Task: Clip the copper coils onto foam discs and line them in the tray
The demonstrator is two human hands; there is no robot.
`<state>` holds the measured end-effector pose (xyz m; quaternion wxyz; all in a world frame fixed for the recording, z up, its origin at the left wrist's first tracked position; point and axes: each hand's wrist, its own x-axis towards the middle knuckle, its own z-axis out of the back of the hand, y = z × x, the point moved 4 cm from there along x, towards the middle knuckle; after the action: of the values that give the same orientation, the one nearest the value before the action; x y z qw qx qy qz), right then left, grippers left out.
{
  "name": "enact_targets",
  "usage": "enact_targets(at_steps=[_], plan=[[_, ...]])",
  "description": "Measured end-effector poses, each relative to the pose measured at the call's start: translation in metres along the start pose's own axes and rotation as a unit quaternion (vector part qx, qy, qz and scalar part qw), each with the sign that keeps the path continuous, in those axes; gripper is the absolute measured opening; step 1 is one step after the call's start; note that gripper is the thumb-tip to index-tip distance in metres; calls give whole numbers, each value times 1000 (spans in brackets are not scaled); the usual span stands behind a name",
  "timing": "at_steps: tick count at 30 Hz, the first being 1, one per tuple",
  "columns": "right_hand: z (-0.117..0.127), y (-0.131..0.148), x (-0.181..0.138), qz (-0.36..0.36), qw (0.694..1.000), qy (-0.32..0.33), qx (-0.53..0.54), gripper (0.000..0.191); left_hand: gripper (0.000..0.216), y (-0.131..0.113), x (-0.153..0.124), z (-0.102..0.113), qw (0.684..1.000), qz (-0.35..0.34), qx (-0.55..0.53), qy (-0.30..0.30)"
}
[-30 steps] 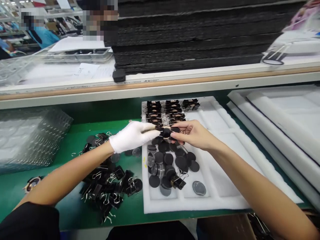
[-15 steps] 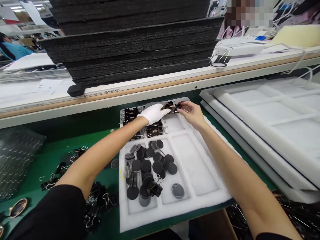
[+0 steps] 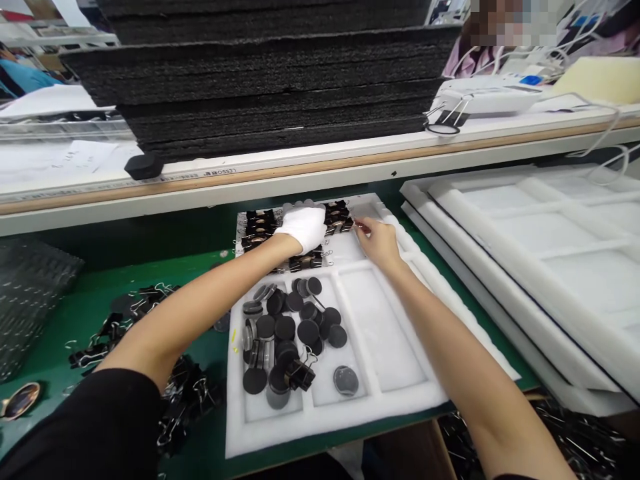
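My left hand (image 3: 304, 225), in a white glove with grey fingertips, lies palm down with fingers stretched out over rows of black binder clips (image 3: 257, 238) in the back compartments of a white foam tray (image 3: 280, 437). Just right of it, more clips lie in a row (image 3: 339, 220) with brownish pieces between them. My bare right hand (image 3: 379, 240) has its fingers pinched at the right end of that row, by the clips' wire handles. Black round discs (image 3: 285, 328) fill the tray's front left, with a loose binder clip (image 3: 301, 375) on them.
Loose binder clips (image 3: 187, 397) and a sunglass lens (image 3: 23, 401) lie on the green table (image 3: 200, 270) at left. White foam trays (image 3: 560, 227) are stacked at right. Black foam sheets (image 3: 270, 87) rise on the shelf (image 3: 280, 172) behind. A box of clips (image 3: 540, 440) stands low right.
The clips between my hands now lie lower in the tray's back compartment. My left hand has come off them, flattening further left; my right hand has moved down slightly. The view has shifted a little.
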<state>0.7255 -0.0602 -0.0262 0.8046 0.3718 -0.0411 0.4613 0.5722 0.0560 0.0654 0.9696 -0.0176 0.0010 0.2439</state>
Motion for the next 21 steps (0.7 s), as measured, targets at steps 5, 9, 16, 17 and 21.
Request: enact_targets(at_steps=[5, 9, 16, 17, 21], plan=[[1, 4, -3, 34, 998, -6, -49, 41, 38, 33, -64, 23, 997, -73, 19, 3], [4, 9, -9, 64, 995, -9, -75, 40, 40, 84, -150, 39, 993, -94, 70, -29], [-4, 8, -2, 74, 990, -4, -118, 32, 42, 197, -302, 45, 998, 47, 40, -1], [-4, 8, -1, 74, 989, 1, -129, 32, 42, 210, -318, 41, 997, 66, 36, -4], [8, 24, -10, 75, 982, 15, -174, 35, 43, 253, -371, 22, 990, 131, 37, -28]])
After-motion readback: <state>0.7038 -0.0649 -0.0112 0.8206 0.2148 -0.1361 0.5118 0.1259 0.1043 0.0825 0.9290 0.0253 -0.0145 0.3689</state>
